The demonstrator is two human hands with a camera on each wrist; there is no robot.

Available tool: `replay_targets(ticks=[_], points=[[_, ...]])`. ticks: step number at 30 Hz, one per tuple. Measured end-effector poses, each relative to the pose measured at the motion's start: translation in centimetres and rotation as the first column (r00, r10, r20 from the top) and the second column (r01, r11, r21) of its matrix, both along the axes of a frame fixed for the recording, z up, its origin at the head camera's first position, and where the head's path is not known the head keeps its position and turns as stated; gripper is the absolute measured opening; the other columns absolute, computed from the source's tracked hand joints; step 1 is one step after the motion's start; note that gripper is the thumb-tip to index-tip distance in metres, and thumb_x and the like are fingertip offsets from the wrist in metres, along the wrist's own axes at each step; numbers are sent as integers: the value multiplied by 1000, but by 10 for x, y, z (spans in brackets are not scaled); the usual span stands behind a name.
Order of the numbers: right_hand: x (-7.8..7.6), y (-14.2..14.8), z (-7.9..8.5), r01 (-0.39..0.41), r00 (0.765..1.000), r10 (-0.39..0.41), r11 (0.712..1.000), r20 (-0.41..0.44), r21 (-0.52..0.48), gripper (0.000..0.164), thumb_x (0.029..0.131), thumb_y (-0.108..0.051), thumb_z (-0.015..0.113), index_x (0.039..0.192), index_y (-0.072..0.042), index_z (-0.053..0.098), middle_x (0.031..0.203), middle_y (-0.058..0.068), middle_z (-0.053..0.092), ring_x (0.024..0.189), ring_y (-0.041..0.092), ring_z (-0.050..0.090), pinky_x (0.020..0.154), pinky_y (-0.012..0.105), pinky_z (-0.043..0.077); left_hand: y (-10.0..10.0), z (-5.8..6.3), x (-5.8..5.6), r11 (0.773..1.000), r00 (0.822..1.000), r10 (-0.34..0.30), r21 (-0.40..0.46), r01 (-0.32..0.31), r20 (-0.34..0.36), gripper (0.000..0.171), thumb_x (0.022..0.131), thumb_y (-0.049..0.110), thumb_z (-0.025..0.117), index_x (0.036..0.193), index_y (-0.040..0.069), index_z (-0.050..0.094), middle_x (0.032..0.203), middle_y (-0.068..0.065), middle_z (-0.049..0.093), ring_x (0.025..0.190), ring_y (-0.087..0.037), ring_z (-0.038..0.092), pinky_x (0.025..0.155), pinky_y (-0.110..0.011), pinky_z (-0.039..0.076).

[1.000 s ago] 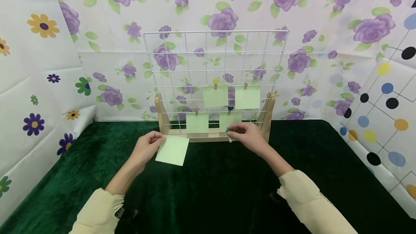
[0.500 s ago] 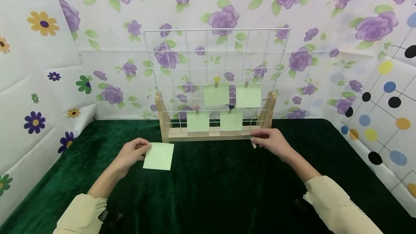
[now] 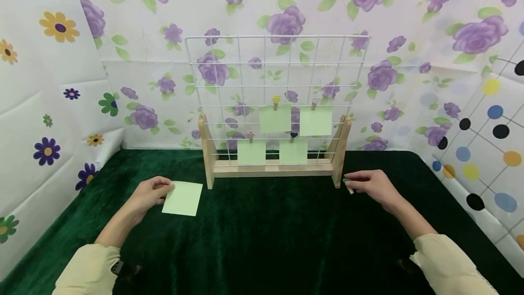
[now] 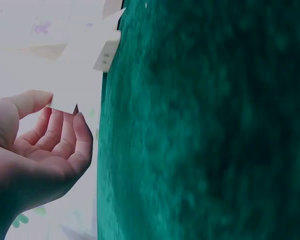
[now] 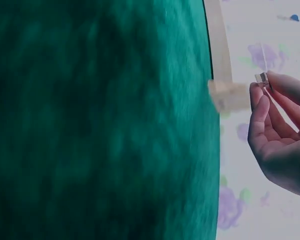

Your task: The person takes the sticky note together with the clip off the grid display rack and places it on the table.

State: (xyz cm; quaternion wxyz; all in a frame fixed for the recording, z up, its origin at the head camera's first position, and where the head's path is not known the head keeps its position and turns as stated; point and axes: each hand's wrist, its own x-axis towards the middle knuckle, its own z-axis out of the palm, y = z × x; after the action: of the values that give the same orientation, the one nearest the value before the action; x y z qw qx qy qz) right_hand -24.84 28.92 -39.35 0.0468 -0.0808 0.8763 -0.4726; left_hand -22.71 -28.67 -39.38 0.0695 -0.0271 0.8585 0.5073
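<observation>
My left hand [image 3: 148, 196] pinches a square pale green paper note [image 3: 182, 198] by its upper left corner, left of the rack's left foot. In the left wrist view thumb and fingertips of the left hand [image 4: 50, 135] meet at the paper's edge. Just right of the rack's right foot, my right hand [image 3: 377, 189] pinches a small clothespin [image 3: 349, 186] between thumb and fingers; the right wrist view shows the clothespin's tip [image 5: 261, 79]. On the white wire grid [image 3: 278, 63] several green notes [image 3: 316, 121] hang in two rows, each under a clothespin with a small decoration.
Wooden side supports [image 3: 342, 151] and a wooden crossbar [image 3: 272, 170] hold the grid upright. It stands at the back of a table covered in dark green cloth [image 3: 262, 236]. Floral sheeting [image 3: 155, 85] closes off the back and left, and dotted sheeting [image 3: 483, 149] the right.
Both hands have moved apart, away from the rack: the left hand went left and down with the note, the right hand went right and slightly down with the clothespin. The hanging notes stayed put.
</observation>
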Motion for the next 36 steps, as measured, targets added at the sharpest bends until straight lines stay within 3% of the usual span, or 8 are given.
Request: replay_targets(ticks=[10,16,24,36], points=[[-4,32,-10,56,997,-57,998,42,23,46,93,-23,66,126,8,58,123,24,59,96,21,64,78,33,54,-24,-5,-5,1000,999,3,-27,-1,54,43,103,24,47,127,-11,43,115,-20,55,100,-26,56,82,-41,51],[-5,41,-19,30,994,-32,999,108,23,47,92,-25,68,124,8,59,121,22,60,96,22,64,78,34,54,-34,-2,-7,995,997,-16,-94,23,81,37,103,22,47,121,-11,47,113,-21,55,98,-28,56,82,-43,51],[-6,48,-24,24,992,-31,998,121,57,43,92,-26,67,120,7,61,115,18,62,96,23,63,79,36,54,-35,-1,-11,993,995,-25,-115,36,94,36,102,20,48,122,-11,47,111,-20,56,98,-28,56,80,-42,51],[-9,55,-26,11,993,-16,999,113,44,43,92,-25,68,120,6,62,117,18,62,98,23,63,79,34,54,-36,-7,-10,975,997,-23,-220,39,75,30,98,14,50,117,-10,50,107,-23,56,96,-30,56,72,-37,50]])
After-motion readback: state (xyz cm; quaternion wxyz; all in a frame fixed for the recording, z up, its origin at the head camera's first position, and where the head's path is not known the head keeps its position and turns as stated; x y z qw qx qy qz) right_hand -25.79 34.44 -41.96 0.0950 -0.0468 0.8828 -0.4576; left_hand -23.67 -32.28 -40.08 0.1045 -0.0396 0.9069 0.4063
